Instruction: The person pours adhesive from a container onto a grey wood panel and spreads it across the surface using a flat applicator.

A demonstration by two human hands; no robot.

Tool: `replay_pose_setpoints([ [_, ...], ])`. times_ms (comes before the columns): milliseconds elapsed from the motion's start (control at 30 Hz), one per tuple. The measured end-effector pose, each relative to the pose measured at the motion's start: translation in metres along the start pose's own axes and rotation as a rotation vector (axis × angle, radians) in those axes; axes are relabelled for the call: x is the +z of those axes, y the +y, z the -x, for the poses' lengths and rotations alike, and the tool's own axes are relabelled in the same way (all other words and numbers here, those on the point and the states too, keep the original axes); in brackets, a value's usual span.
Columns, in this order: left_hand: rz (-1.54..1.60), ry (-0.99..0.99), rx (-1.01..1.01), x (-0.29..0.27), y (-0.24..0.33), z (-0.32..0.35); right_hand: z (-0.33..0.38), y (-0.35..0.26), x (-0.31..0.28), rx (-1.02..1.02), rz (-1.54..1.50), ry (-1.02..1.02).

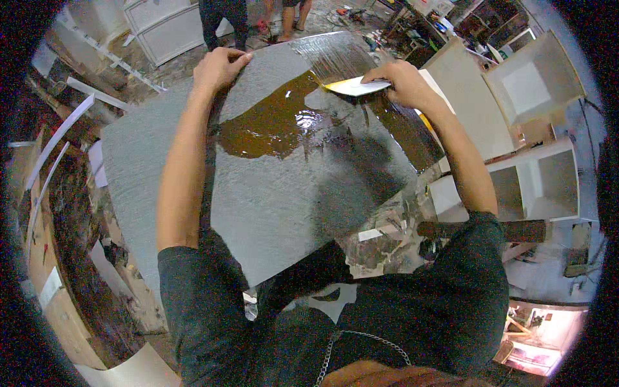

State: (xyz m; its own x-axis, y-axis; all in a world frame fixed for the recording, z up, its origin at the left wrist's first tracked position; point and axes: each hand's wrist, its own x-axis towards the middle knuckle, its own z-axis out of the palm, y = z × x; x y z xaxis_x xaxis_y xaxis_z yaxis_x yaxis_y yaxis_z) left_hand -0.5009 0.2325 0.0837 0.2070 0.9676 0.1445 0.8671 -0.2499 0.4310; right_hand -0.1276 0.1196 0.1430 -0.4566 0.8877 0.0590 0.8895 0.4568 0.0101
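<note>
A large grey sheet point(258, 213) lies in front of me, rough-looking on its surface. Glossy brown liquid point(271, 126) is pooled across its far half and spread in a streaked film toward the far right corner. My right hand point(403, 84) grips a thin white spreader point(354, 86), whose edge meets the sheet beside the liquid. At the far edge, my left hand point(219, 68) has its fingers curled over the sheet, thumb toward the right; its fingertips are partly hidden.
Beyond the sheet, a person in dark trousers point(224, 22) stands near another person's bare legs point(290, 19). Pale open boxes point(535, 80) stand at the right. Wooden boards point(64, 284) and white strips point(61, 138) lie at the left. Tools and clutter point(348, 14) cover the floor behind.
</note>
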Motion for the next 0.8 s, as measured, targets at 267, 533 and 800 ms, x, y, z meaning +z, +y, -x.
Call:
replay_pose_setpoints([
  [267,0.060,-0.034,0.095,0.013,-0.037,-0.017,0.068,-0.032,-0.005,-0.104,-0.088,0.106],
  [533,0.104,-0.065,0.067,0.008,-0.027,-0.010,0.135,-0.034,-0.003,-0.027,-0.116,0.058],
  [800,0.079,-0.018,0.095,0.008,-0.022,-0.010,0.197,-0.040,-0.009,-0.080,-0.432,0.077],
])
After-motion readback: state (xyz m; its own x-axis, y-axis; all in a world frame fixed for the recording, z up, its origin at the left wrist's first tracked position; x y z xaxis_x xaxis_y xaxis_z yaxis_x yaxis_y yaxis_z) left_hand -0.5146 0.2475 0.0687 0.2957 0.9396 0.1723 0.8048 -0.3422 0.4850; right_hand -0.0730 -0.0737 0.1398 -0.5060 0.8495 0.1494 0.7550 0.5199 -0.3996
